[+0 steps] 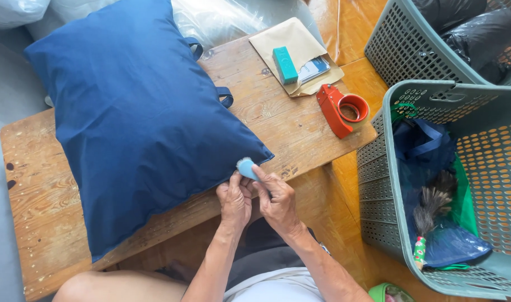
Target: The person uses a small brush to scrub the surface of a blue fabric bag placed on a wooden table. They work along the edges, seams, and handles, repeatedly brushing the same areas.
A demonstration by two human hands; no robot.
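Two bare hands meet at the near edge of a worn wooden table [300, 128], its planks scratched and spotted, standing on an orange-brown floor with clear plastic sheeting and white bags behind it. A large navy blue cushion [138, 117] with two small loops along its right edge covers most of the tabletop. At its near corner the right hand [278, 204] pinches a small light-blue fuzzy piece [246, 166] between thumb and fingertips, pressed against the fabric. The left hand [234, 200] is curled closed just beside it, fingers touching the cushion's seam; whether it grips the cloth I cannot tell.

On the far side of the table lies a tan paper envelope [286, 39], flap open, with a teal rectangular block [285, 64] on top and the corner of a bluish-white card [314, 68] poking out. Near it sits a red tape dispenser [340, 109].

To the right stand two grey-green perforated plastic baskets: the near basket [389, 184] holds blue and green bags and a feather duster [431, 207], the far basket [401, 45] holds black bags.
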